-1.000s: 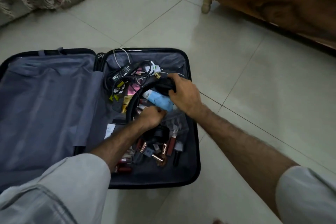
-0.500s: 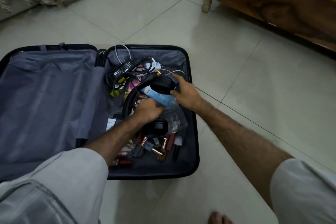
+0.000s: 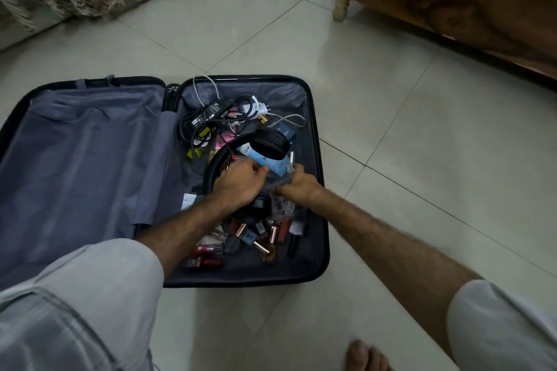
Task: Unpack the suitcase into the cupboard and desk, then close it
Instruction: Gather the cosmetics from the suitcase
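Lay open on the tiled floor (image 3: 391,129): black suitcase (image 3: 316,184), left half showing only grey lining (image 3: 84,166). Right half packed with a black power adapter (image 3: 208,113) and cables, black headphones (image 3: 268,144), a light blue tube (image 3: 268,163), lipsticks (image 3: 259,235). Left hand (image 3: 241,187) curled over the headband, fingertips at the tube; grip hidden, cannot tell. Right hand (image 3: 298,187) pinched on a clear plastic pouch (image 3: 281,187), just beside the tube.
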